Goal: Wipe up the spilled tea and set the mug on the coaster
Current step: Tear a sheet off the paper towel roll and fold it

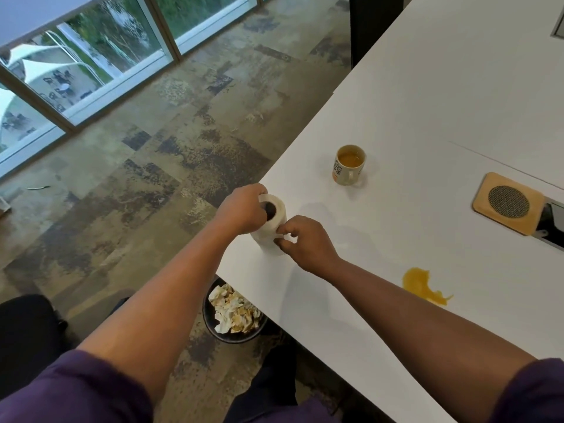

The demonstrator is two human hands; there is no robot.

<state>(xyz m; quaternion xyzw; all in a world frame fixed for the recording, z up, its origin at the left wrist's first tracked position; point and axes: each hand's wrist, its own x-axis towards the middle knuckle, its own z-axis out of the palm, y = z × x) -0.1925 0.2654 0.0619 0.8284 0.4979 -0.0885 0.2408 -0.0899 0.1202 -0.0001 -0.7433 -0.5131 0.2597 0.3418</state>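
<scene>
A white paper towel roll point(272, 228) stands upright near the left edge of the white table point(427, 117). My left hand point(241, 209) grips the roll's top. My right hand point(305, 242) pinches the loose end of the sheet on the roll's side. A cream mug point(348, 165) with printed letters holds tea and stands further back on the table. A yellow tea puddle point(422, 285) lies on the table to the right of my right forearm. A square wooden coaster point(507, 203) with a round mesh centre lies at the right.
A dark bin point(213, 328) holding several crumpled, stained paper towels sits on the floor under the table's edge. A dark recessed slot point(551, 222) in the table touches the coaster's right side. A black chair point(24, 331) is at the lower left. Windows run along the far left.
</scene>
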